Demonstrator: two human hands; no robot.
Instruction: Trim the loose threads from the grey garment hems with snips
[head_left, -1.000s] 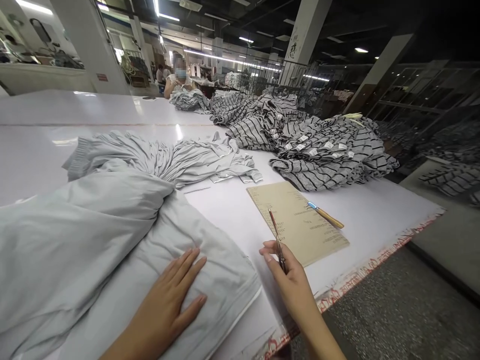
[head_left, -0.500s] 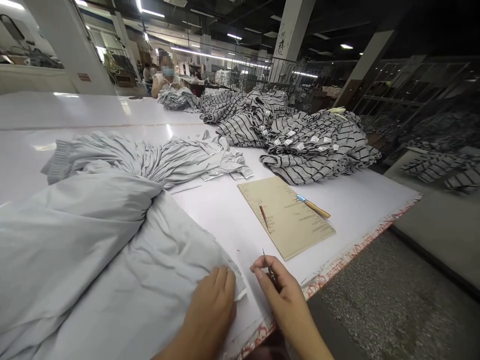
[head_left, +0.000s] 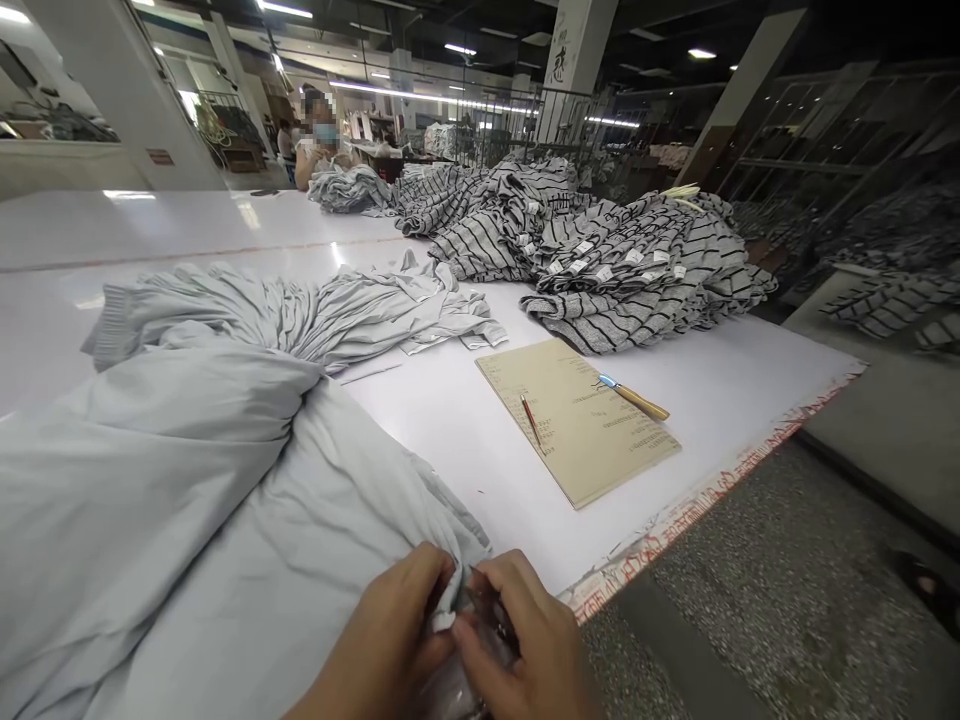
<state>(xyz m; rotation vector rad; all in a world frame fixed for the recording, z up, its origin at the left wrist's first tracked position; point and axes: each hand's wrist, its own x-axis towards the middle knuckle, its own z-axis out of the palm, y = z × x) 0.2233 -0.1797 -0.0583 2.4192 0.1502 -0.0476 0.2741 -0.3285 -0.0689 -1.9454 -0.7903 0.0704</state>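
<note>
1. The left hand [head_left: 405,615] grips the near edge of the pale grey cloth [head_left: 247,570], bunching it between thumb and fingers.
2. The right hand [head_left: 536,635] is just beside it, curled nearly closed around what looks like a small dark metal tool [head_left: 501,622], though the fingers hide most of it.
3. The cloth is spread over the left and near part of the white table [head_left: 431,405], its worked edge close to the table's near side.
4. Behind it lies a gathered grey bundle [head_left: 315,315].
5. To the right, a tan pad [head_left: 592,440] bears a dark red pen [head_left: 529,415]; a blue-and-yellow implement [head_left: 637,400] lies along its right edge.
6. Striped garments [head_left: 637,255] are heaped beyond the pad.
</note>
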